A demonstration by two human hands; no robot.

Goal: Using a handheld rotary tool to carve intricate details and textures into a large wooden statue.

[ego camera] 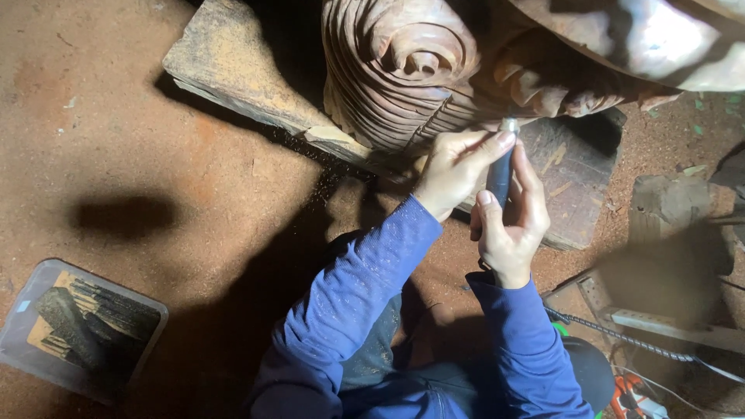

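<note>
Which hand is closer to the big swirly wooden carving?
Left. The left hand rests against the lower edge of the wooden carving, steadying the tool's tip. The right hand grips the dark tool handle farther back, apart from the carving.

A: What lies at the lower left of the view?

B: A shallow grey tray (pixel 23 322) rests on the reddish, dust-covered floor (pixel 116 101). It holds dark rod-like pieces (pixel 101 314) lying side by side on a tan liner.

A: And at the upper left?

B: A rough wooden plank (pixel 233 70) runs diagonally, its pale top face dusted with powder.

A: What is on the right side?

B: A weathered wooden block (pixel 667 206) sits near the right edge. Below it, a braided cable (pixel 621 335) runs across the floor beside a pale timber strip (pixel 667 324). Orange and white items (pixel 632 396) lie at the bottom right; their kind cannot be determined.
</note>
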